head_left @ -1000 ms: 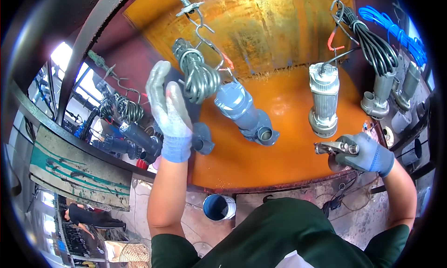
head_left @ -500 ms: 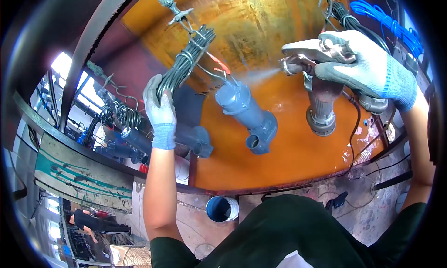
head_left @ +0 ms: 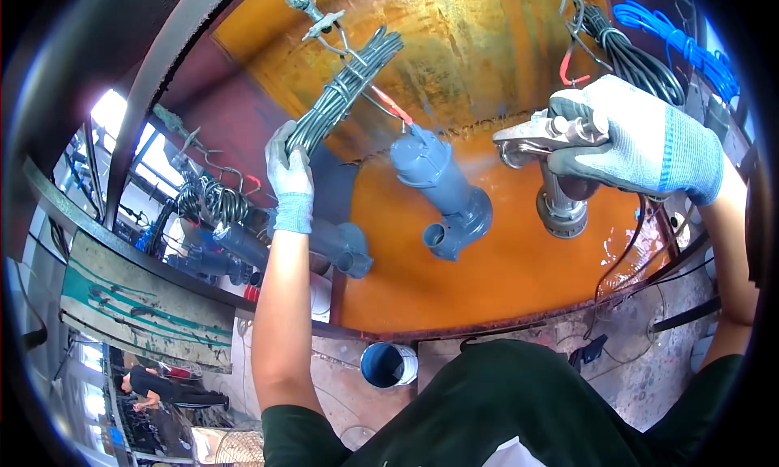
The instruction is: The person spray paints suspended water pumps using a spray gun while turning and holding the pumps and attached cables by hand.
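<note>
My gloved left hand (head_left: 289,165) is closed round the lower end of a tied bundle of dark cable (head_left: 347,90). From a hook (head_left: 324,25) hangs a blue-grey pump (head_left: 430,171), tilted, its round outlet facing down and left; a red-orange strip (head_left: 393,104) shows on the wire above it. My gloved right hand (head_left: 629,142) grips a metal spray gun (head_left: 531,136), nozzle toward the pump, with faint mist between them. Behind and below the gun hangs a bare metal pump (head_left: 561,207), its upper part hidden by gun and hand.
An orange-stained booth wall (head_left: 487,292) surrounds the pumps. More blue-grey pumps (head_left: 337,244) with coiled cables hang at left. Blue cable (head_left: 673,41) and dark cable (head_left: 633,57) hang at upper right. A bucket (head_left: 388,364) stands below; another person (head_left: 174,388) is at lower left.
My left hand and the cable bundle have shifted up and right, and the pump has swung right with them. The spray gun has lowered slightly and turned; its dense spray has thinned to faint mist.
</note>
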Demonstrator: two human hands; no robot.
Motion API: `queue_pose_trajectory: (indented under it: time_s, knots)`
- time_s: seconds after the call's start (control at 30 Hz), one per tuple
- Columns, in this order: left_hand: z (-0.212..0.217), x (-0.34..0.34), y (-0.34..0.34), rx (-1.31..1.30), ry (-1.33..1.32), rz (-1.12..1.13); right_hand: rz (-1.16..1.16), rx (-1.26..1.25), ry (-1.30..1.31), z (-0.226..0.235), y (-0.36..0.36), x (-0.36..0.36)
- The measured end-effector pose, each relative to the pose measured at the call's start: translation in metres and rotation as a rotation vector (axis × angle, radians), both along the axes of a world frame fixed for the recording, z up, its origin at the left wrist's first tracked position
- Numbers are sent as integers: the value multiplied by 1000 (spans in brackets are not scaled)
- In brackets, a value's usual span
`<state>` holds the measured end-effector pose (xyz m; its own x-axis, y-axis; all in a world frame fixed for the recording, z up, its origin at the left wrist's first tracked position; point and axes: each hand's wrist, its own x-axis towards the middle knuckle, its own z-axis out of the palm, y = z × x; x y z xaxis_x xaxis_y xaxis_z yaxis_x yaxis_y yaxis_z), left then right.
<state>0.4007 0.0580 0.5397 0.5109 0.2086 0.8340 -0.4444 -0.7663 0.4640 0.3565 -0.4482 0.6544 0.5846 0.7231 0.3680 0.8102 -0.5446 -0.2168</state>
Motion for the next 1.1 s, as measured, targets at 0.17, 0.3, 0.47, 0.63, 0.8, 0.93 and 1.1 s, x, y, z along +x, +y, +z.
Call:
queue_pose_trajectory:
  time_s: [0.17,0.3,0.47,0.63,0.8,0.93,1.1]
  knots:
    - [-2,-8,-15,37,-25,35,34,208,310,-7,31,-3]
    - [-3,-22,-26,214,-65,95,127,62,219,-48,45,-3]
    - [-11,-37,-30,321,-109,115,129,82,328,-120,10,-40]
    - [-19,-47,-42,302,-163,68,-319,619,737,-158,2,-63]
    - [-22,-42,-58,333,-212,70,-429,910,751,-190,12,-83]
    - [-26,-42,-61,303,-290,-1,-88,551,686,-168,20,-113]
    - [-31,-43,-66,328,-254,-17,-179,823,711,-145,26,-115]
